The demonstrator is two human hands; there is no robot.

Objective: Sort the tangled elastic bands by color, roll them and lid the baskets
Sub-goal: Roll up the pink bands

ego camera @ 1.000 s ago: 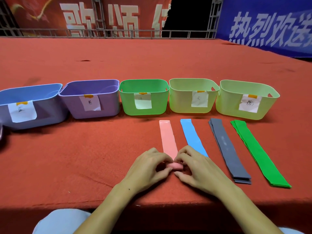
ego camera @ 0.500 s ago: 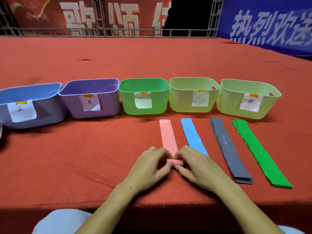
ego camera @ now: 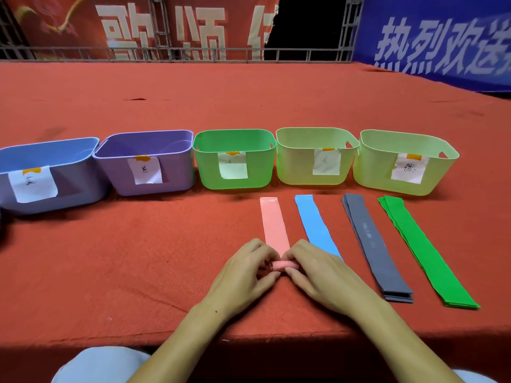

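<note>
A pink elastic band (ego camera: 273, 222) lies flat on the red cloth, its near end wound into a small roll. My left hand (ego camera: 246, 275) and my right hand (ego camera: 320, 275) pinch that roll from either side. To the right lie a blue band (ego camera: 313, 222), a stack of grey bands (ego camera: 370, 239) and a stack of green bands (ego camera: 417, 244), all flat and straight. Behind them stand labelled baskets in a row: blue (ego camera: 16, 158), purple (ego camera: 116, 164), green (ego camera: 204, 164), and two pale green ones (ego camera: 290, 167) (ego camera: 370, 172).
The red-covered table (ego camera: 110, 258) has its front edge just below my wrists. A dark object shows at the far left edge (ego camera: 2, 225). A metal rail and banners stand behind the table. No lids are in view.
The roll at the pink band's near end has grown and moved a little farther from me, leaving a shorter flat length. Both hands have moved forward with it.
</note>
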